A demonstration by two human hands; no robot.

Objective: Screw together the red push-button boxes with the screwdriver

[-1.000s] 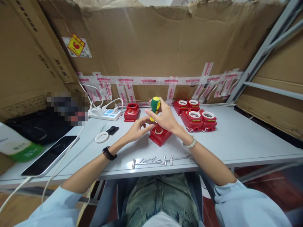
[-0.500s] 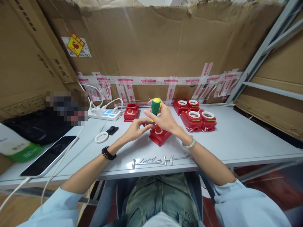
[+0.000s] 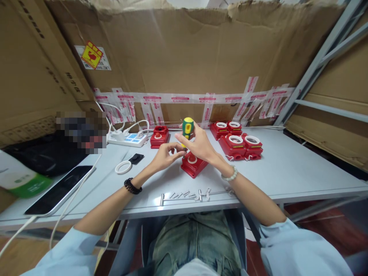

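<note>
My right hand grips a screwdriver with a green and yellow handle, held upright over a red box on the grey table. My left hand is beside the screwdriver's shaft, its fingertips pinched at the tip just above the box. A white ring sits in the box's top. Whether a screw is between my left fingers is hidden.
Several screws lie near the table's front edge. More red boxes with white rings stand at the back right, another red box behind my left hand. A loose white ring, power strip and tablet lie left.
The screwdriver handle has tilted slightly to upright and my left fingers have closed in at its shaft. The red box has stayed in place.
</note>
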